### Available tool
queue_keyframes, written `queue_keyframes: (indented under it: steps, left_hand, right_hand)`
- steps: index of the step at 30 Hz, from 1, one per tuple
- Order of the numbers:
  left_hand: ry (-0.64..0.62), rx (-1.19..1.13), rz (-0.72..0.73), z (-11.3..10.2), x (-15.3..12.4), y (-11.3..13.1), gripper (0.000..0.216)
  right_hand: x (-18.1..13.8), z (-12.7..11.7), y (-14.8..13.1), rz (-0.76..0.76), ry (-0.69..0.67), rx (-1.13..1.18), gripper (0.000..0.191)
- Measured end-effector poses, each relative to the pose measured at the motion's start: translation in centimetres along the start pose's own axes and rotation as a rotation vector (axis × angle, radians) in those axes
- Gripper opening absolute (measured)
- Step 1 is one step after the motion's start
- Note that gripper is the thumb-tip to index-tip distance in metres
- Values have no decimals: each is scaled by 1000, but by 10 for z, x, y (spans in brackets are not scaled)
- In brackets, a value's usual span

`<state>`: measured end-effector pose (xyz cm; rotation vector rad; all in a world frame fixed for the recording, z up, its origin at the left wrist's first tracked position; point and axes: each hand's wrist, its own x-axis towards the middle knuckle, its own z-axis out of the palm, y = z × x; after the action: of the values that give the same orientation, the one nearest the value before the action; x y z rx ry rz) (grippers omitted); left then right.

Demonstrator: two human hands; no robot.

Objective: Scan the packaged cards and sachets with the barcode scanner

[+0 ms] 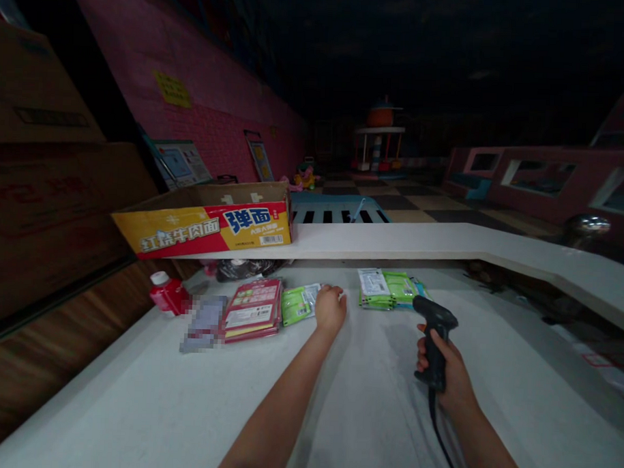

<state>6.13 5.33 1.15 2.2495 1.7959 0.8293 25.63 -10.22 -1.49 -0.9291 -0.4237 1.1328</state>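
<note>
My right hand (453, 375) is wrapped round the grip of a black barcode scanner (435, 313), whose cord hangs down toward me. My left hand (331, 308) is closed at the right end of a flat green packet (298, 305); its fingertips are partly hidden. Left of that packet lies a stack of red packets (254, 310) with white labels. To the right, between my hands and farther back, sits a pile of green packets (386, 289), the top one showing a white label.
A white counter (357, 399) carries everything, with a raised white ledge (393, 240) behind. On the left stand a red bottle (167, 294), a blurred flat item (205, 322) and an open noodle carton (214, 227). Stacked cardboard boxes (63, 177) rise at far left.
</note>
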Motion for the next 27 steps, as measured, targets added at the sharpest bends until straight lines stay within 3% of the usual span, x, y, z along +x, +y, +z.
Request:
queue_keyframes:
  steps: [5,9,13,17,23,27]
  left_hand:
    - [4,387,-65,-28,-15,-42,37]
    - [-40,446,-161,-22,-31,-59,43]
    - [-41,393,-119,-11,-41,-61,44]
    - [-46,355,-45,-14,-41,-58,39]
    - [9,381,-254,-21,-39,-49,48]
    - [57,281,-279,-22,-39,-49,64]
  right_hand:
    - [0,-1,1,16,8,-14,45]
    - [0,-3,3,22,-2,-27,44]
    - [0,-4,5,24,-2,-43,45]
    - [1,-5,6,19,1,-49,45]
    - [1,-5,6,11,-13,-49,44]
    - [1,-4,6,17,-5,-50,45]
